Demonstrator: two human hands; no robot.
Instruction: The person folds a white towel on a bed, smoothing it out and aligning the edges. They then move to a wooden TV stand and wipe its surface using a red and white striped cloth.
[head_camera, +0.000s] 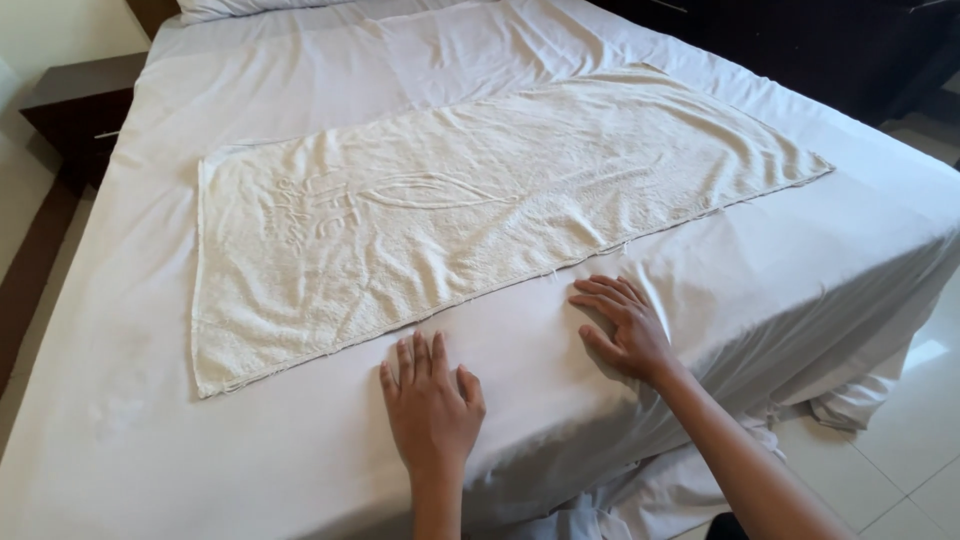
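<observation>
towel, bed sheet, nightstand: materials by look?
Towel: cream terry cloth, probably cotton; looped nubby pile, embossed pattern, frayed hem threads.
Bed sheet: white smooth woven fabric, matte, fine creases; cotton or a blend, cannot tell.
Nightstand: dark brown, looks like wood or veneer, flat low-sheen top.
Both hands, left hand and right hand, rest flat on the sheet.

No packages, labels, signs or screens showed anywhere in the view. The nearest thing to a marking was a raised, tone-on-tone woven emblem (330, 215) in the cream terry towel (480, 200) spread flat on the white-sheeted bed (150, 420), cream on cream, toward the towel's left end.
</observation>
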